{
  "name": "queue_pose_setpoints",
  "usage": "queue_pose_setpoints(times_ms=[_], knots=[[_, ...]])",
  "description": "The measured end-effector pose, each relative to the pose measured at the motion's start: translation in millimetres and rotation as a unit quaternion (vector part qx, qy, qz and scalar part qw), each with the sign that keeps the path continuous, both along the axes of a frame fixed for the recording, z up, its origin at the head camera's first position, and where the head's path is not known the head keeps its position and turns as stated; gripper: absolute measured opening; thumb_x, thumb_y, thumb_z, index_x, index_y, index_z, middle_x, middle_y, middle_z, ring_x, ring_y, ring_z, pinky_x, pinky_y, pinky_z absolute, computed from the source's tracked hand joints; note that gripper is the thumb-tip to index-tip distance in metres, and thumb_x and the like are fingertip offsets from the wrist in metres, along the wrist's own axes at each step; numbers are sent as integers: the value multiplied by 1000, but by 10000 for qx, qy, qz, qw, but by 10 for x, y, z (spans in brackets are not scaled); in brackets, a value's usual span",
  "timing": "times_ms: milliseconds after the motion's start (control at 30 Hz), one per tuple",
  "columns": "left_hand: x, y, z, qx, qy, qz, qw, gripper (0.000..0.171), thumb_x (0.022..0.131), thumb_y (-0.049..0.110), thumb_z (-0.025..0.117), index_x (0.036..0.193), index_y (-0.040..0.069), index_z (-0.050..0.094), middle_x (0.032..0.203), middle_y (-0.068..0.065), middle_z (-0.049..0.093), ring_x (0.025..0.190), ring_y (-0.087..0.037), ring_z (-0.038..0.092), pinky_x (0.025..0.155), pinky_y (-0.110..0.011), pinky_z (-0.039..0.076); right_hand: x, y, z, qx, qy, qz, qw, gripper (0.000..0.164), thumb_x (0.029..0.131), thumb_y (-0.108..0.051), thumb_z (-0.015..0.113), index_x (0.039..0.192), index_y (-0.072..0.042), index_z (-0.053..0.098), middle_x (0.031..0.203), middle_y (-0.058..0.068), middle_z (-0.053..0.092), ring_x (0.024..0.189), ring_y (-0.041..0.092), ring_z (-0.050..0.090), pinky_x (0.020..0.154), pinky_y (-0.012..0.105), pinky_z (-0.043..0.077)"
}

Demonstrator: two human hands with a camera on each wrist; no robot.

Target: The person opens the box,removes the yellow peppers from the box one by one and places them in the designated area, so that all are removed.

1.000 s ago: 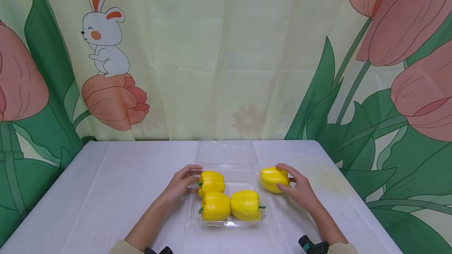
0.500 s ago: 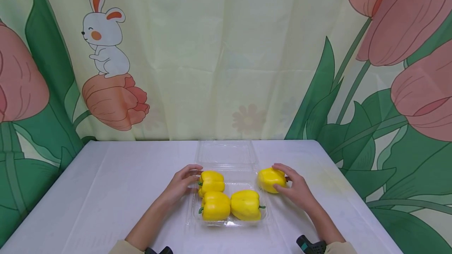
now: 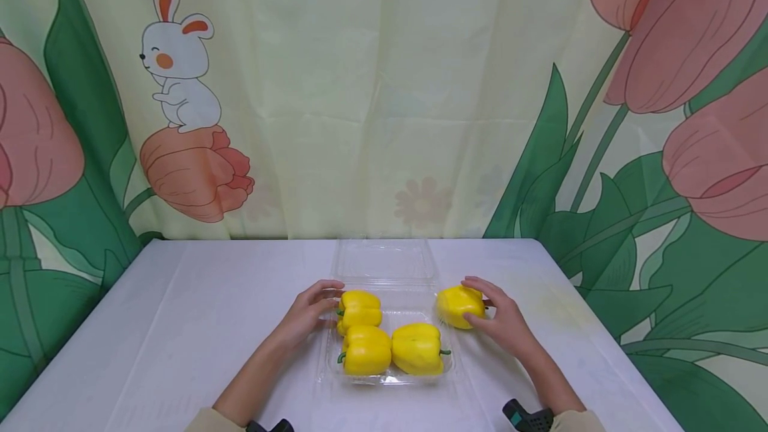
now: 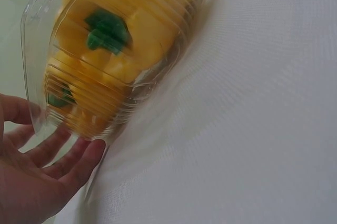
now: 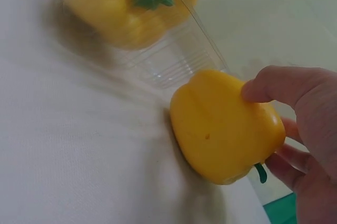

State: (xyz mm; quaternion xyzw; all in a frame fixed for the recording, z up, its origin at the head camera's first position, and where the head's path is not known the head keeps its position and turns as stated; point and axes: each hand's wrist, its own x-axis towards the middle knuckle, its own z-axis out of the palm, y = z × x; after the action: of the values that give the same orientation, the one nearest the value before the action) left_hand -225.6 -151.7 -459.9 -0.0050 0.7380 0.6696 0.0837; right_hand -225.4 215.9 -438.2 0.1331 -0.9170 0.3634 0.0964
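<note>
In the head view, a clear plastic clamshell container (image 3: 393, 379) lies with three yellow bell peppers in it: one at back left (image 3: 360, 309), one at front left (image 3: 367, 351) and one at front right (image 3: 418, 350). My left hand (image 3: 309, 315) rests its fingers against the container's left side; the left wrist view shows those fingertips (image 4: 95, 150) low on the ribbed wall. Just outside the right wall, my right hand (image 3: 504, 319) grips another yellow bell pepper (image 5: 221, 124) between thumb and fingers. Its green stem points toward the palm, and its underside sits close over the tablecloth.
The container's clear lid (image 3: 384, 262) lies folded back toward the table's far edge. A white cloth covers the table (image 3: 198, 325). Behind it hangs a curtain (image 3: 336, 99) printed with tulips and a rabbit.
My right hand has shifted slightly left with the yellow bell pepper, bringing it nearer the container's right wall. The left hand and the peppers in the container stay where they were.
</note>
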Motion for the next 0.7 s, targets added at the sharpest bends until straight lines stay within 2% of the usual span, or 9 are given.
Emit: queue_pose_setpoints(times_ms=[367,700], knots=[[4,3,0,-4,-19,-12,10000,33,96,14,52,128,13,56,127,-7,61,105,-22,59,83,-37,59,18,31,15,-113,82,-45,9999,57,82,-15,75,135,-10,54,145,14,49,131,36,47,97,52,50],[0,7,3,-39,-19,8,10000,33,96,14,51,128,14,56,127,-6,61,105,-21,59,83,-36,58,39,38,56,-132,184,-113,9997,54,82,-13,75,132,-11,55,140,14,53,128,35,48,96,54,50]])
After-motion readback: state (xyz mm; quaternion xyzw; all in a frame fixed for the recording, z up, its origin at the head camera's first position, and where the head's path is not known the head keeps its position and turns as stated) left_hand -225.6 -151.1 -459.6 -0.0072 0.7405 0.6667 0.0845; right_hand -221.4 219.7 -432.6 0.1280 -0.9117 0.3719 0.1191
